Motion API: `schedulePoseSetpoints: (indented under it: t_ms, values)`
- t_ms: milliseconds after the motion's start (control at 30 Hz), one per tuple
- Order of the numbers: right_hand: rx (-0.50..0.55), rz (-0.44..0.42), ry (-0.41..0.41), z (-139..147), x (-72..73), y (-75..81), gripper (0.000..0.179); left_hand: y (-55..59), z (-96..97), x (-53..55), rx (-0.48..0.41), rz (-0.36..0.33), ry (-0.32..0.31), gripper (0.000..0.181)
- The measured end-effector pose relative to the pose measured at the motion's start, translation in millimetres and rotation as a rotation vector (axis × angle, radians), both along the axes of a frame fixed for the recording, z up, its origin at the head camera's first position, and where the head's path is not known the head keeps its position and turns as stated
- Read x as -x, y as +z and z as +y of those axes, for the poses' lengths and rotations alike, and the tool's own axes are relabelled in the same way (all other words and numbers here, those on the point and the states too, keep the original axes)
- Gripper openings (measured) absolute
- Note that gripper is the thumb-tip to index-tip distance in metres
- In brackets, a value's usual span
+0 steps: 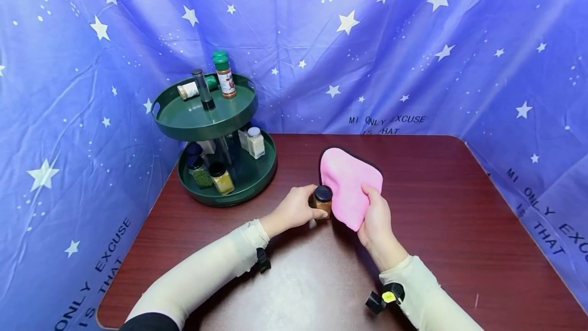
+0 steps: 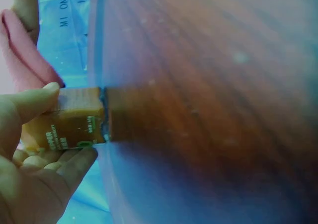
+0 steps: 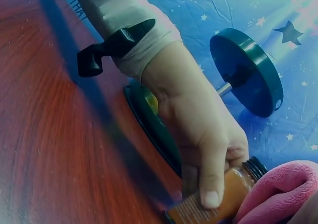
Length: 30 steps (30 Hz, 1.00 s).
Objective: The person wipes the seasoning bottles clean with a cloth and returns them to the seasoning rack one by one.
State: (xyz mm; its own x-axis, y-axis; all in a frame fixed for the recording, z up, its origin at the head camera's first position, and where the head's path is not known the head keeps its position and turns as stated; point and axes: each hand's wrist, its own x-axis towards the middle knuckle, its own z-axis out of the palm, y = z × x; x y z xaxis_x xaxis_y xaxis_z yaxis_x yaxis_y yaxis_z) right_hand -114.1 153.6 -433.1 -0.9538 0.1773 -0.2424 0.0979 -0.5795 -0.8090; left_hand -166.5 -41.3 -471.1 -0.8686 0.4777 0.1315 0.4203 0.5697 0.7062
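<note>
A small spice jar [image 1: 323, 205] with a black lid and orange-brown contents is gripped between the thumb and fingers of my left hand [image 1: 294, 207]. In the left wrist view the labelled jar [image 2: 79, 118] lies across that hand's fingers. My right hand [image 1: 377, 218] holds a pink cloth [image 1: 346, 180] with a dark edge, its thumb on top. The cloth hangs just right of the jar. In the right wrist view a fold of the cloth [image 3: 283, 189] touches or nearly touches the jar [image 3: 231, 194] by its lid; I cannot tell which.
A green two-tier rack [image 1: 206, 129] stands at the back left. Its upper tray bears an upright green-capped shaker [image 1: 226, 79] and a lying bottle [image 1: 187, 91]; below are several jars, including a yellow one [image 1: 222, 180]. A starry blue curtain [image 1: 294, 29] surrounds the brown table [image 1: 459, 229].
</note>
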Motion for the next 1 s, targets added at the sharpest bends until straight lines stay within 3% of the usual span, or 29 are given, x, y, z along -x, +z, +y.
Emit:
schedulePoseSetpoints:
  t_ms: [233,533,800,1000]
  values:
    - [-0.012,0.034,-0.053,8.3,4.4,2.4,0.015,4.1,-1.4,4.8,0.042,-0.017,-0.023,0.047]
    - [0.001,0.032,-0.067,14.3,3.2,2.1,0.015,11.6,-0.5,2.1,0.061,-0.075,-0.030,0.052]
    - [0.013,0.039,-0.074,15.8,4.1,-0.7,0.014,17.5,8.0,-8.7,0.051,0.039,0.114,0.059]
    - [0.016,0.035,-0.077,15.0,3.3,-2.8,0.014,15.8,11.0,-13.1,0.057,0.027,0.211,0.057]
